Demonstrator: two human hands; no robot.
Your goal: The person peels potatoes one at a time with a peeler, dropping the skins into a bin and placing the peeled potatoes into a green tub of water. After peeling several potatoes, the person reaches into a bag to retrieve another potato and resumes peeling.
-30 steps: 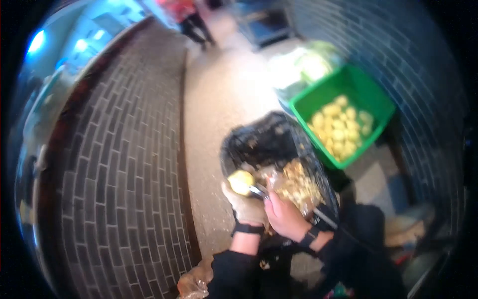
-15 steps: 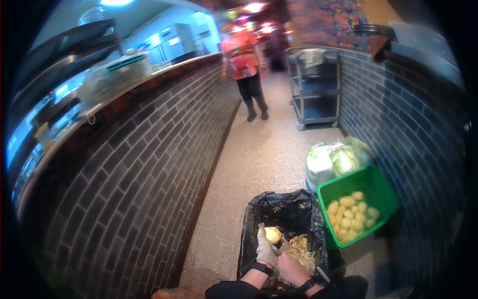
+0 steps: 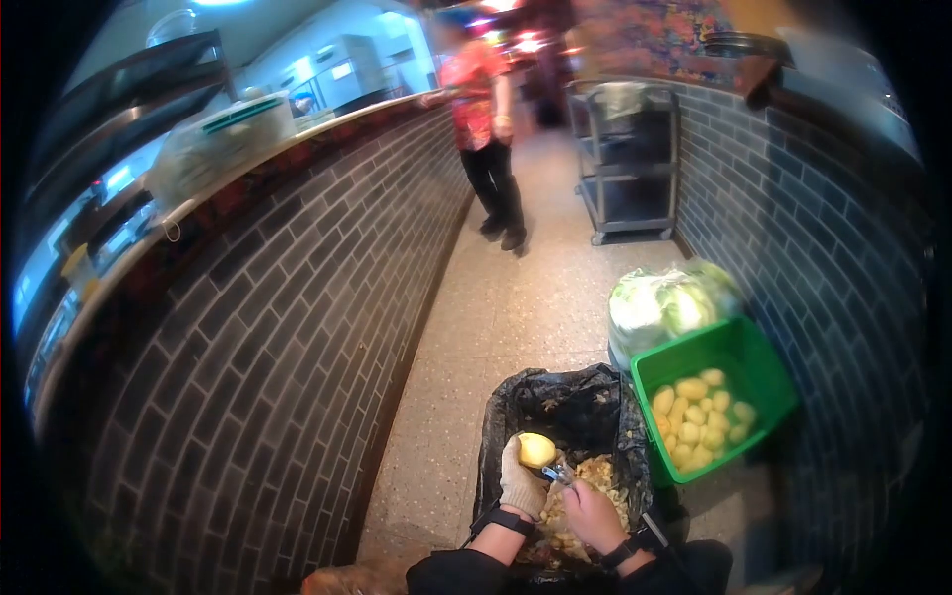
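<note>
Over a bin lined with a black bag [image 3: 496,416], my left hand [image 3: 520,481], in a light knitted glove, holds a pale yellow potato [image 3: 536,450]. My bare right hand [image 3: 591,513] is closed on a peeler [image 3: 557,474], whose metal head is just below and right of the potato. Peelings [image 3: 599,472] lie in the bin beneath both hands. To the right, a green tub [image 3: 772,382] contains several peeled potatoes [image 3: 700,416].
Bagged cabbages [image 3: 662,302] sit behind the tub. Farther off are a grey wheeled cart [image 3: 627,183] by the right wall and a person in a red top [image 3: 476,94] beside the left counter [image 3: 347,118]. Brick walls flank the walkway.
The potato and my left hand have shifted slightly upward. The peeler's head now shows more clearly, a little apart from the potato. The person has turned toward the counter.
</note>
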